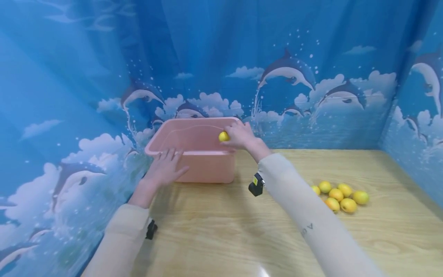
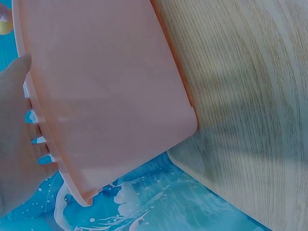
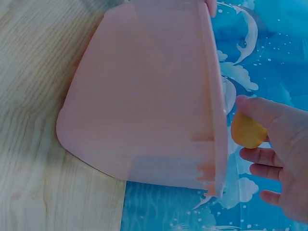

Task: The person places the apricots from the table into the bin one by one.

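Note:
My right hand (image 1: 238,134) pinches a small, round yellow-orange fruit (image 1: 223,136) above the right end of a pink plastic bin (image 1: 207,167). In the right wrist view the thumb and fingertips grip this fruit (image 3: 248,131) just beyond the bin's rim (image 3: 217,96), with the other fingers loosely bent. At the bin's front left, my left hand (image 1: 164,169) rests on the rim with its fingers extended over it and the thumb spread. The left wrist view shows the fingers of the left hand (image 2: 19,130) across the rim. The bin's floor is hidden behind its front wall.
Several more yellow-orange fruits (image 1: 348,205) lie grouped on the wooden table (image 1: 270,238) at the right, partly behind my right sleeve (image 1: 304,207). A blue dolphin-print curtain (image 1: 214,57) hangs behind the bin and along both sides.

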The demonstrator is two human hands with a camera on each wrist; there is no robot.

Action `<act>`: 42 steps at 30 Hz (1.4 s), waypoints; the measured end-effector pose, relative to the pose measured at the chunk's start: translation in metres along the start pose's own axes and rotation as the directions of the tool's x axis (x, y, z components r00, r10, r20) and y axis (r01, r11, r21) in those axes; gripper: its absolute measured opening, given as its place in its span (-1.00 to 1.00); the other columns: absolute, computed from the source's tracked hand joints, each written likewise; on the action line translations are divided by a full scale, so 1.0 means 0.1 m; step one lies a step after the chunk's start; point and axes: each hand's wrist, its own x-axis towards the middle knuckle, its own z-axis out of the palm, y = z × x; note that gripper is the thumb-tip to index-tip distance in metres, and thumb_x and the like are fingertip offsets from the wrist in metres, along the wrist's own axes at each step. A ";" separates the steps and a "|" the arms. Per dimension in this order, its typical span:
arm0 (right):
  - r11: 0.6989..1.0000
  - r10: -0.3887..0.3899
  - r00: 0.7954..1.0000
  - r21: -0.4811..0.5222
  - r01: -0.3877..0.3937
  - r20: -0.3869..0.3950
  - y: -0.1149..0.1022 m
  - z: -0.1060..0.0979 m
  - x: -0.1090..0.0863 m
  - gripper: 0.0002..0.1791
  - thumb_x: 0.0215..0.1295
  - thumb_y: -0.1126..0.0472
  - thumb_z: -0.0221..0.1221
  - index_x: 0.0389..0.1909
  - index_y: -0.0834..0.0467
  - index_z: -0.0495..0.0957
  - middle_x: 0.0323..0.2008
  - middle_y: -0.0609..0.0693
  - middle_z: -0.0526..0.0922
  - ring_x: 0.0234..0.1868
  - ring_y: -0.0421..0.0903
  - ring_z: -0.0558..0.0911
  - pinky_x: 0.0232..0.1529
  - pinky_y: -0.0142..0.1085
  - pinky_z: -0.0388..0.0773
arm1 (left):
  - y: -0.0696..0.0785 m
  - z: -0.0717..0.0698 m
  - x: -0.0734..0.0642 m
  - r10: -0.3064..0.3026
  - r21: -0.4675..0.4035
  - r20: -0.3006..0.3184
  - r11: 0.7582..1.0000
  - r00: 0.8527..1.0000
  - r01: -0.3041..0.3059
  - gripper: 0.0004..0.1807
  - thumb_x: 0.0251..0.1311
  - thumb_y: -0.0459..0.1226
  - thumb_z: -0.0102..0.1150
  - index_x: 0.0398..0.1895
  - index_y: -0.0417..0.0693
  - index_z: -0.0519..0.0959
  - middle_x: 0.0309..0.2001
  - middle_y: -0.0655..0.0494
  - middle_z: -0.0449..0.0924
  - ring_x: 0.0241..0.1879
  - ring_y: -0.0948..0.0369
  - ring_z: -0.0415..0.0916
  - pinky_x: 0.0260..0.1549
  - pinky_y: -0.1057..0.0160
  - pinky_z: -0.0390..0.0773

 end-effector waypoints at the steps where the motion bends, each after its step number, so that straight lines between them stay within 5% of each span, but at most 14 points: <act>1: 1.000 0.005 1.000 -0.003 -0.005 0.008 0.00 0.01 0.00 -0.46 0.19 -0.19 0.11 0.05 0.09 0.48 -0.02 0.03 0.49 0.04 -0.01 0.35 0.00 -0.05 0.27 | 0.00 0.00 0.00 0.005 0.001 -0.001 1.000 1.000 -0.005 -0.19 0.34 0.12 -0.24 0.47 -0.10 -0.19 0.43 -0.25 -0.25 0.39 -0.18 -0.31 0.30 -0.17 -0.23; 7: 1.000 0.015 1.000 0.007 -0.016 0.026 0.02 0.03 -0.02 -0.38 0.26 -0.22 0.04 0.20 0.11 0.40 0.15 0.09 0.42 0.20 0.07 0.28 0.16 0.05 0.18 | 0.02 -0.05 0.01 0.017 0.000 0.016 1.000 1.000 -0.017 -0.20 0.34 0.11 -0.21 0.46 -0.13 -0.14 0.43 -0.26 -0.21 0.39 -0.19 -0.27 0.30 -0.17 -0.21; 21: 1.000 -0.022 0.998 -0.009 0.021 -0.058 0.47 0.06 -0.37 -0.47 0.31 -0.12 0.04 0.16 0.11 0.44 0.08 0.11 0.49 0.10 0.09 0.35 0.11 0.08 0.20 | 0.09 -0.26 0.06 0.061 -0.019 0.149 0.998 0.987 -0.059 -0.09 0.20 0.35 -0.39 0.47 0.00 -0.09 0.44 -0.21 -0.24 0.39 -0.17 -0.28 0.27 -0.21 -0.13; 27: 0.999 0.006 0.999 -0.050 -0.007 -0.034 0.74 0.17 -0.62 -0.51 0.29 -0.09 0.08 0.12 0.10 0.48 0.03 0.11 0.52 0.06 0.11 0.38 0.05 0.11 0.25 | 0.15 -0.28 0.06 0.059 -0.029 0.187 0.998 0.981 -0.054 -0.04 0.15 0.40 -0.42 0.47 0.02 -0.12 0.44 -0.20 -0.27 0.39 -0.18 -0.30 0.27 -0.22 -0.15; 42: 0.997 0.075 0.997 -0.032 -0.074 0.032 1.52 0.46 -1.37 -0.49 0.29 -0.02 0.09 0.09 0.28 0.47 0.01 0.29 0.51 0.06 0.28 0.37 0.00 0.23 0.23 | 0.16 -0.22 0.04 0.072 0.036 0.153 0.996 0.986 -0.078 -0.07 0.20 0.34 -0.32 0.47 -0.02 -0.12 0.44 -0.21 -0.24 0.39 -0.17 -0.28 0.29 -0.19 -0.16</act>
